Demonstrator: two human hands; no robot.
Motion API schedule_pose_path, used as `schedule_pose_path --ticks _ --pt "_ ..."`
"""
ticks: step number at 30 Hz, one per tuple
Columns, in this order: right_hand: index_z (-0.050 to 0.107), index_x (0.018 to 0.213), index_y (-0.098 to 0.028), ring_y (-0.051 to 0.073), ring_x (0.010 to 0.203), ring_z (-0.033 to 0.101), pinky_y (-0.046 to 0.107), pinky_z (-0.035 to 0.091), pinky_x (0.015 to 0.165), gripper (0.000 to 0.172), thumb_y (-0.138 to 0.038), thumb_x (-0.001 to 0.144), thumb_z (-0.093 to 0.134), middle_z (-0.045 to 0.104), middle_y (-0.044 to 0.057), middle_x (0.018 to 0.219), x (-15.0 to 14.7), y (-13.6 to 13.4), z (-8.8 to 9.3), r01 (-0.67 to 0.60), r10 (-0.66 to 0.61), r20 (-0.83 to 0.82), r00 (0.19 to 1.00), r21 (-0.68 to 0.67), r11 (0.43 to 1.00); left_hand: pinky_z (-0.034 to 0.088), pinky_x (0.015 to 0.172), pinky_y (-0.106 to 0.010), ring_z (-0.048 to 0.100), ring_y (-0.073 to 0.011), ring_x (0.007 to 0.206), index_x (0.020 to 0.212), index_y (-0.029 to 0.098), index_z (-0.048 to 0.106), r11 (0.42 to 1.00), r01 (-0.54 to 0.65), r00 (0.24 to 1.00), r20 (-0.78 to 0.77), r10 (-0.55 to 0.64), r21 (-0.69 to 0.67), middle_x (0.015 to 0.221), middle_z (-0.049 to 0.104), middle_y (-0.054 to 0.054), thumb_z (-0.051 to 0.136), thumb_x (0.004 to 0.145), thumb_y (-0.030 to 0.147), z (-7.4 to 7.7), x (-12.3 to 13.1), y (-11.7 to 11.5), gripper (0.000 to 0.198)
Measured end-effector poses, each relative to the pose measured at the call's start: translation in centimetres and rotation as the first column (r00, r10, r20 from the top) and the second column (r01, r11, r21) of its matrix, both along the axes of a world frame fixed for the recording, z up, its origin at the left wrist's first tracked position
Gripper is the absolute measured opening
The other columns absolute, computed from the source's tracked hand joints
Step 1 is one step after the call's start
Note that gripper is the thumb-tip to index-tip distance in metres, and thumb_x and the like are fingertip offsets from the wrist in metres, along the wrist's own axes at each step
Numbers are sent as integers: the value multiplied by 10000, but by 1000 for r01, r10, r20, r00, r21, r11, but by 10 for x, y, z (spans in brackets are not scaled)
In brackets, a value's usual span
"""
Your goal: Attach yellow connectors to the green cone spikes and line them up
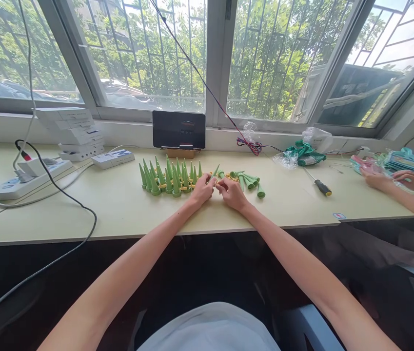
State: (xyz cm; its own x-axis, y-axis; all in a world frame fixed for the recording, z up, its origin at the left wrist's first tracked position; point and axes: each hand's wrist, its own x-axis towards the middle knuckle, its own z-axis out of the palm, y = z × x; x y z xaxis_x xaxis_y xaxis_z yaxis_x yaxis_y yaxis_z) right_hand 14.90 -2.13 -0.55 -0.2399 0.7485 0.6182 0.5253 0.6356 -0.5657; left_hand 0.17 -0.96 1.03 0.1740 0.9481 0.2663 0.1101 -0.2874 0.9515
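My left hand (202,190) and my right hand (232,193) meet at the middle of the pale desk (119,209), fingers pinched together around a green cone (215,173) that pokes up between them. Just left of my hands stands a cluster of upright green cones (168,178) with small yellow pieces among their bases. To the right lies a loose pile of green cones (248,181) on their sides.
A dark phone on a wooden stand (178,130) sits behind the cones. A power strip (24,179), a black cable (64,195) and stacked white boxes (75,134) are at left. A screwdriver (318,184) and plastic bags (302,153) lie right, where another person's hands (393,179) work.
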Motion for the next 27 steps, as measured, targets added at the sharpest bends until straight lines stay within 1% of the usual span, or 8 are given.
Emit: schedule_pose_path --ticks 6,10,14,16,19,21,27 --pt "560 749 -192 135 571 492 260 376 631 223 -285 924 457 591 4 639 1 0 1 9 -9 23 1000 -2 1000 305 389 -193 404 -71 433 823 183 497 999 19 1000 7 -19 40 558 424 47 559 871 362 -1 -1 1 195" --pt "515 675 -200 137 567 480 263 369 637 305 -287 948 414 564 5 618 1 -1 2 9 -9 46 999 4 1000 298 386 -194 397 -70 422 832 187 498 999 33 999 26 -34 28 549 428 51 568 865 376 -1 -1 0 204" --pt "515 661 -202 138 568 490 265 373 641 340 -303 962 395 568 9 612 1 -1 3 4 -4 50 999 -4 1000 288 377 -192 416 -71 431 836 186 500 999 39 998 55 -40 12 575 463 37 574 861 375 0 0 0 204" --pt "544 694 -198 138 583 508 263 380 648 324 -324 961 410 591 12 635 1 0 2 4 -4 31 1000 -4 1000 295 374 -193 430 -71 436 832 186 503 999 31 997 69 -31 11 593 476 31 582 857 373 0 0 0 205" --pt "591 815 -186 135 608 530 261 394 651 208 -340 921 501 645 23 736 1 1 1 20 -20 -13 1000 5 1000 315 369 -197 425 -65 425 833 182 513 1000 4 997 81 -6 22 605 476 32 589 853 362 -1 0 3 196" --pt "597 855 -182 135 615 531 262 399 651 167 -336 895 544 661 31 782 1 1 1 24 -24 -23 999 13 1000 322 364 -197 416 -60 415 846 176 526 1000 -4 996 89 1 28 611 479 31 592 852 356 -3 0 5 192" --pt "585 805 -184 143 625 532 266 392 643 174 -320 900 530 648 30 740 1 0 2 21 -21 -18 1000 22 1000 328 351 -186 426 -53 422 874 162 551 1000 11 994 108 -13 22 638 491 25 614 842 359 -5 -1 8 209"
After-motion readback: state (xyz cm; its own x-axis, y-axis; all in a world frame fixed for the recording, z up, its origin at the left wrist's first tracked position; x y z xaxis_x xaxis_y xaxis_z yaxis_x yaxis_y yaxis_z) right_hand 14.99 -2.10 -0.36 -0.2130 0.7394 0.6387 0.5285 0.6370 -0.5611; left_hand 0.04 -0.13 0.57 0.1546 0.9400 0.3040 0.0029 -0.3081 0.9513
